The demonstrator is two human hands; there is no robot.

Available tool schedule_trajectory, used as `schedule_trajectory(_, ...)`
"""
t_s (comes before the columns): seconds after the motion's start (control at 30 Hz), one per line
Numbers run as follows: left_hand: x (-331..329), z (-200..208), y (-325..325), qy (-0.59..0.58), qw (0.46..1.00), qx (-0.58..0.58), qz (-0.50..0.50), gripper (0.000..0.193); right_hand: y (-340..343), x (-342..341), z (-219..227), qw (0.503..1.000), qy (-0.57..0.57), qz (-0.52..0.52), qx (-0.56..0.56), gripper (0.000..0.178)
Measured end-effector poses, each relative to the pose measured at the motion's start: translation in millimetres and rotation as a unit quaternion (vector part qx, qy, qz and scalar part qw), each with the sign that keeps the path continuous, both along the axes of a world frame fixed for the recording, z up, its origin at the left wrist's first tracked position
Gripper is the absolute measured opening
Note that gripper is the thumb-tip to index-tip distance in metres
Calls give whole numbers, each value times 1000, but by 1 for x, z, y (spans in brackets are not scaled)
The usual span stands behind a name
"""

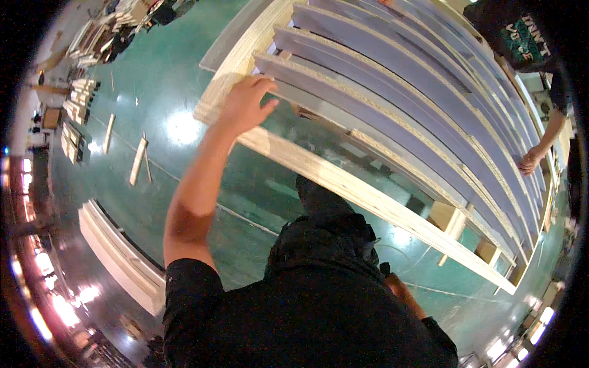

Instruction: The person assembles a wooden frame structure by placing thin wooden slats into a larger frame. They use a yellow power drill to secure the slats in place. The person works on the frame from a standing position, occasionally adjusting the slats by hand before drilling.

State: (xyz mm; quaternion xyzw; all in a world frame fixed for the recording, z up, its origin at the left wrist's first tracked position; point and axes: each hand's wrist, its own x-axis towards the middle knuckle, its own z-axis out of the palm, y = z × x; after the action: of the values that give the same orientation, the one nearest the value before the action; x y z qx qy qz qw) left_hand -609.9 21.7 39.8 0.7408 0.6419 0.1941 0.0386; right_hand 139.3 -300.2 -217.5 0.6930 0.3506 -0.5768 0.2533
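Observation:
My left hand is at the near left corner of a large pale wooden frame. Its thumb stands apart from its bent fingers, and nothing shows between them. The fingertips reach the end of a grey panel strip inside the frame; whether they touch it I cannot tell. Several long grey-lilac panels with rough chipboard edges stand side by side within the frame. Low beside my body is my right hand, mostly hidden, with a small dark thing right by it. Its fingers do not show.
Another person's hand rests on the panels at the far right. Wood blocks sit inside the near rail. Stacked pale boards lie on the green floor at left, with loose sticks farther off. A grey sheet adjoins the frame's left side.

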Motion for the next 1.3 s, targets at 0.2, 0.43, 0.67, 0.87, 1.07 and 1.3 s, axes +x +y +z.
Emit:
schedule_trajectory(0.2,-84,19,88,150,983,-47,-99,56,83,-180,-24,998,57,13,39,44)
schedule_trajectory(0.43,-96,4,147,235,935,-110,-243,52,165,-339,-15,984,45,-45,168,37)
schedule_trajectory(0.67,-98,1,173,211,917,-149,-306,23,80,-480,23,975,-3,-189,119,32)
schedule_trajectory(0.87,-94,-17,180,152,928,-76,-331,17,-28,-594,56,962,-12,-216,165,28)
schedule_trajectory(1.07,-84,17,169,232,905,-126,-335,19,-123,-691,29,894,75,-437,63,16)
schedule_trajectory(1.3,-112,17,185,182,893,-74,-405,53,-130,-760,-21,877,27,-480,12,22)
